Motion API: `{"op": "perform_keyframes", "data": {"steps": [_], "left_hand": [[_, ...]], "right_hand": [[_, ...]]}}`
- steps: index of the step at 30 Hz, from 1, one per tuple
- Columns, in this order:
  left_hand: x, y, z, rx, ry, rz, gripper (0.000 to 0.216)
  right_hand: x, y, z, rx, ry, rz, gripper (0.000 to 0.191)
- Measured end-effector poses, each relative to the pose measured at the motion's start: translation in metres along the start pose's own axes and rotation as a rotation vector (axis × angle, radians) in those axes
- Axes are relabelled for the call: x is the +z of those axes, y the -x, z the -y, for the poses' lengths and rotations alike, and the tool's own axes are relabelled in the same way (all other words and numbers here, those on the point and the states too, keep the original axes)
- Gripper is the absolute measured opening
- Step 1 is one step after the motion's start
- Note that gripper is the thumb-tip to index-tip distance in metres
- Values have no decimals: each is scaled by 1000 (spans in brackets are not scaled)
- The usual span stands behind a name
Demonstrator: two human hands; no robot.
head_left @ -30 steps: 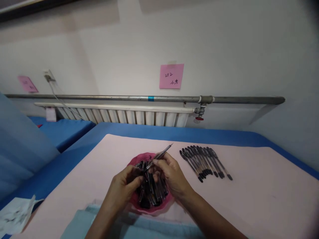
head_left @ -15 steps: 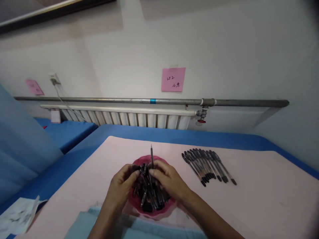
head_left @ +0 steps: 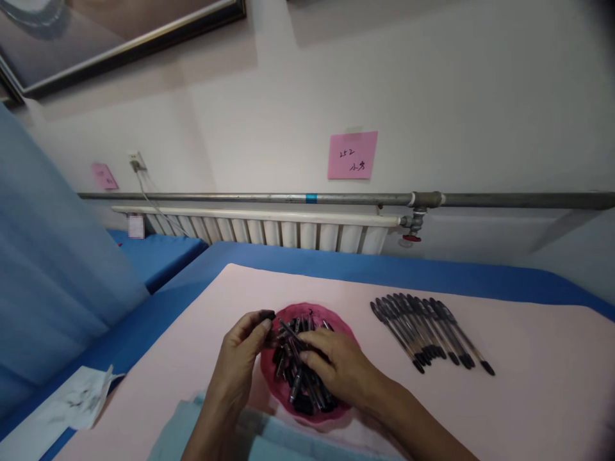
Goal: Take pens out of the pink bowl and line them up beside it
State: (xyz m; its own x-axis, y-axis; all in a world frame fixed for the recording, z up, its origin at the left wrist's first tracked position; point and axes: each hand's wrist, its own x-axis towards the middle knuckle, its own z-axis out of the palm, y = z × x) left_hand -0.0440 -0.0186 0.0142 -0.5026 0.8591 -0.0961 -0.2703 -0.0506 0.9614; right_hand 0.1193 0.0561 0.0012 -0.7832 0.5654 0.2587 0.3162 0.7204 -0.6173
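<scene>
A pink scalloped bowl (head_left: pixel 336 421) holds many loose dark pen parts (head_left: pixel 298 378). Over its left rim, my left hand (head_left: pixel 243 349) pinches a small black pen cap (head_left: pixel 267 314) between thumb and fingers. My right hand (head_left: pixel 339 365) is above the bowl, closed around a slim pen (head_left: pixel 289 330) whose tip points up and left toward the cap. The tip and the cap are close but apart. To the right, a fanned row of capped black pens (head_left: pixel 423 326) lies side by side on the pink sheet (head_left: pixel 538 358).
A blue bed surface (head_left: pixel 307 255) borders the sheet, with a radiator (head_left: pixel 288 234) and pipe (head_left: pixel 259 198) behind. Light blue cloth (head_left: pixel 269 442) lies at the near edge. White paper (head_left: pixel 72 403) and a blue curtain (head_left: pixel 52 275) are at the left.
My right hand has tilted the pen from upright to pointing left and lowered it. My left hand has come out of the bowl's contents with the black cap. The view has shifted left.
</scene>
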Motion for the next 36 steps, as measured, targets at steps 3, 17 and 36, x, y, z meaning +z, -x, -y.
{"op": "perform_keyframes", "data": {"steps": [3, 17, 36], "left_hand": [[-2, -1, -1, 4, -2, -3, 27], [-11, -3, -3, 40, -255, 83, 30], [2, -3, 0, -138, 126, 54, 27]], "right_hand": [[1, 1, -2, 4, 78, 6, 22], [-11, 4, 8, 18, 272, 128, 22], [3, 0, 20, 334, -617, 73, 2]]}}
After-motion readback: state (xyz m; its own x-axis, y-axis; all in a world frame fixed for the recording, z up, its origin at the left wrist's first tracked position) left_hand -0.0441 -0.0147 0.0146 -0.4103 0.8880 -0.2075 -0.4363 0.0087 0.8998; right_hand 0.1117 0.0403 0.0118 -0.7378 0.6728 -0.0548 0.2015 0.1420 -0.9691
